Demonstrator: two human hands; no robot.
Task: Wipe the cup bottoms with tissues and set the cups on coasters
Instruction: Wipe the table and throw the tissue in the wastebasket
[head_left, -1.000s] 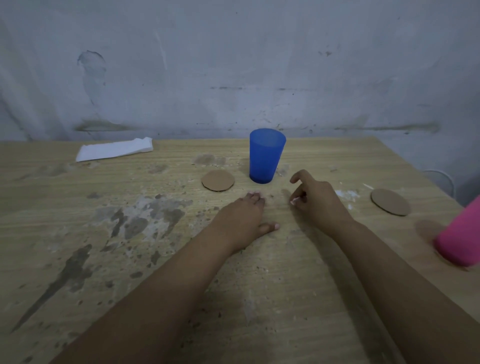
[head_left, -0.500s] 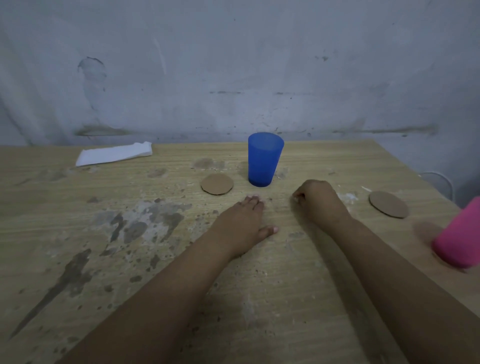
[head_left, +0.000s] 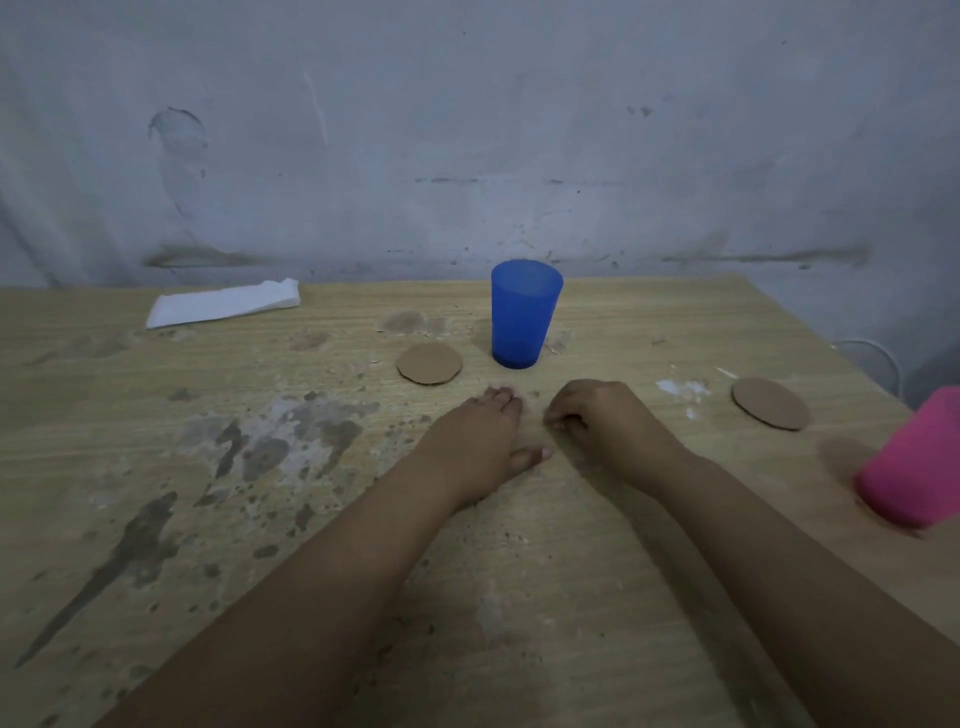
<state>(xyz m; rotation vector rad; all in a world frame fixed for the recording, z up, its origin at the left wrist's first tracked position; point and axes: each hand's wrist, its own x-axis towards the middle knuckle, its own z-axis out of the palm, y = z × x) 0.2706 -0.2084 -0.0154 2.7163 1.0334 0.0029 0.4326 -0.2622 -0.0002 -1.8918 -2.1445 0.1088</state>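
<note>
Now I am resting my left hand (head_left: 475, 441) flat on the tabletop (head_left: 156, 519), grip released, while my right hand (head_left: 597, 421) is curling clenched on nothing, having drawn closer since before. At twelve o'clock the blue cup (head_left: 524, 314) is standing beside one coaster (head_left: 429, 363); bare room is lying between. At three o'clock the pink cup (head_left: 919, 462) is crowding the edge, near another coaster (head_left: 770, 402). At ten o'clock the tissues (head_left: 223, 304) are lying.

No legible text or labels.

Plain room — stained wooden table (head_left: 156, 493), scuffed wall (head_left: 467, 130)
</note>
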